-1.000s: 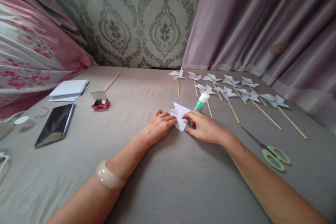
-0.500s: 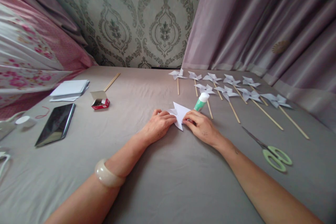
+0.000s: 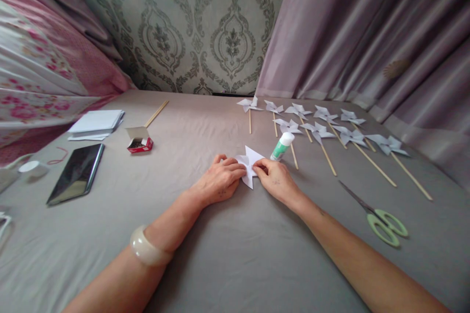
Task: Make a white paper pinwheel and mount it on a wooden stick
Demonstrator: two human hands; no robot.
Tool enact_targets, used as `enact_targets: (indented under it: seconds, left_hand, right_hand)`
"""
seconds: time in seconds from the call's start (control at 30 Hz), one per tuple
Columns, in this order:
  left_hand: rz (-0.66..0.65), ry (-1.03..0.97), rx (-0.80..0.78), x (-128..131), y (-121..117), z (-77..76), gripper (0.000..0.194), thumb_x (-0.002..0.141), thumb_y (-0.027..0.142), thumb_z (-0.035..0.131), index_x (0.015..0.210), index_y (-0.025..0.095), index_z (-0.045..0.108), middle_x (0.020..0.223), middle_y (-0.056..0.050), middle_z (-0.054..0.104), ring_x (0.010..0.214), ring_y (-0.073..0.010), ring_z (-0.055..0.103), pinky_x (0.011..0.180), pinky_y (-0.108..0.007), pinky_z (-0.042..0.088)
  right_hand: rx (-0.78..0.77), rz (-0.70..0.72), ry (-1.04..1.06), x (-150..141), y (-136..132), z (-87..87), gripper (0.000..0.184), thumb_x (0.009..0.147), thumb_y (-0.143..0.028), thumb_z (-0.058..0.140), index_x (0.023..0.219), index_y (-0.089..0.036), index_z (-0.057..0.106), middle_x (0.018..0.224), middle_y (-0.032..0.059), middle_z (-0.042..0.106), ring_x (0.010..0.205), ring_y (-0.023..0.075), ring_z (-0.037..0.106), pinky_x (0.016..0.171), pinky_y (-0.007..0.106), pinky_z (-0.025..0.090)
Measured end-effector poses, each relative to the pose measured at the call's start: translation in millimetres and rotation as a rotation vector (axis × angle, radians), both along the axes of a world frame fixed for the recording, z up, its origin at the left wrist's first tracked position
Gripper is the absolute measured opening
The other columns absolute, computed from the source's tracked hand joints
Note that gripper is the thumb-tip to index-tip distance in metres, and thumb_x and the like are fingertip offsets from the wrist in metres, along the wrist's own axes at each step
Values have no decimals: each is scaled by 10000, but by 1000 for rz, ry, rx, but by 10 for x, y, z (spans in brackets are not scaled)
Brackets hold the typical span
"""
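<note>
A white folded paper shape (image 3: 250,165) lies on the grey cloth in front of me. My left hand (image 3: 220,179) presses its left side with the fingers curled onto it. My right hand (image 3: 275,177) pinches the paper's right edge with thumb and fingers closed. A pale bangle (image 3: 147,250) sits on my left wrist. A green and white glue stick (image 3: 282,146) lies just beyond my right hand.
Several finished paper pinwheels (image 3: 319,129) on wooden sticks lie at the back right. Green-handled scissors (image 3: 382,220) lie at the right. At the left are a dark phone (image 3: 76,173), a stack of white paper (image 3: 96,123), a small red box (image 3: 139,142) and a loose stick (image 3: 157,113).
My right hand has slid left and drawn its fingers in along the paper's right edge. The left hand has stayed pressed on the paper.
</note>
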State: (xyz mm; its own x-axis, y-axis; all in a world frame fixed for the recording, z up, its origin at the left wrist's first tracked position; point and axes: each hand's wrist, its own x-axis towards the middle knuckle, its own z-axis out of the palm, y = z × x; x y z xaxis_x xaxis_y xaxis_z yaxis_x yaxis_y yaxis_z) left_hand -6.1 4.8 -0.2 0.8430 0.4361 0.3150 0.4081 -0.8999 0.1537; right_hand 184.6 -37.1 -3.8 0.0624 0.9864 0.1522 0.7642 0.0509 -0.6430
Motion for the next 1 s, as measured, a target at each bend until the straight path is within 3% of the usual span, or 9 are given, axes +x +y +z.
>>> enact_targets:
  seconds: [0.23, 0.37, 0.67, 1.0]
  left_hand:
    - [5, 1, 2, -1, -6, -5, 290, 938, 150, 404, 1054, 188, 667, 1114, -60, 713, 1038, -192, 595, 935, -387, 317]
    - [12, 4, 2, 4, -18, 8, 285, 936, 144, 404, 1042, 187, 665, 1123, -63, 713, 1034, -195, 597, 933, -390, 317]
    - [13, 19, -12, -2, -23, 7, 282, 935, 151, 403, 1054, 183, 656, 1154, -76, 702, 1048, -204, 593, 941, -394, 317]
    - [26, 9, -56, -2, -35, 19, 281, 936, 152, 409, 1060, 179, 660, 1150, -75, 705, 1043, -205, 598, 949, -400, 319]
  right_hand:
    - [56, -80, -26, -63, -9, -60, 94, 850, -200, 587, 911, -179, 656, 865, 82, 740, 771, 198, 682, 719, 303, 480]
    - [99, -65, -85, -74, -26, -80, 86, 871, -209, 558, 910, -182, 629, 883, 83, 729, 742, 195, 658, 706, 310, 466]
    - [97, -9, -224, -110, -35, -30, 118, 920, -191, 499, 937, -170, 614, 961, 118, 702, 884, 238, 653, 742, 320, 448]
    - [133, -9, -170, -98, 4, -72, 91, 904, -184, 519, 915, -187, 609, 927, 95, 704, 868, 232, 649, 756, 324, 451]
